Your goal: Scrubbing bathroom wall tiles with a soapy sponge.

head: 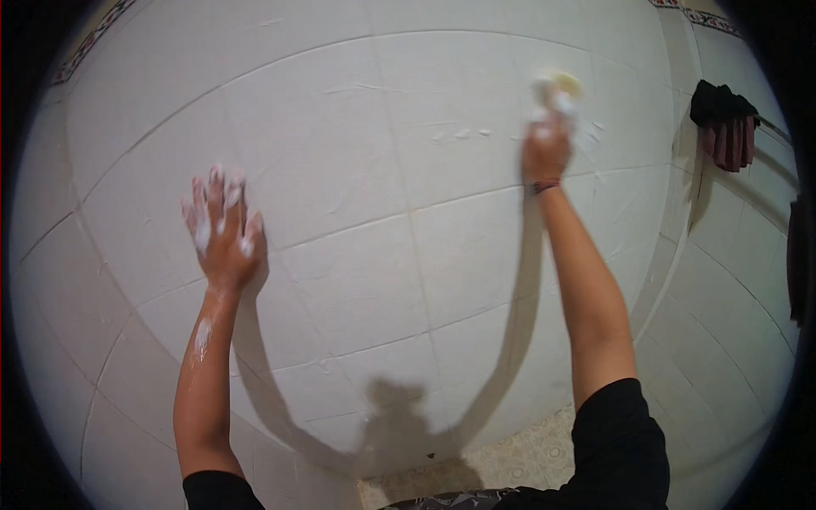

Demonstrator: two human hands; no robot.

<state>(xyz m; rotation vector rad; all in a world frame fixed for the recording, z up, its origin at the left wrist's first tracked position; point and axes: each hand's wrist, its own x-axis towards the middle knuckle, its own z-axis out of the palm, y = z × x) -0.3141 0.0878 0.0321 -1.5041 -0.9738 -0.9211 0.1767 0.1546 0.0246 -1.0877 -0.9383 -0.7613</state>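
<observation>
White foam covers parts of my left hand [224, 233], which lies with its fingers apart against the white tiled wall [331, 274] and holds nothing. More foam streaks that forearm. Higher up, towards the right, my right hand [549, 143] is closed on a pale yellow object [566, 84], perhaps a sponge or a brush, pressed to the tiles; motion blurs it. Foam also coats these fingers, and a dark red band circles the wrist. Small smears of foam [462, 134] mark the wall left of my right hand.
At the right, dark and reddish cloths [728, 127] hang from a rail [774, 132] on the side wall. Another dark cloth [797, 261] hangs at the far right edge. Patterned floor tiles [529, 456] show below the wall. Decorative border tiles run along the upper corners.
</observation>
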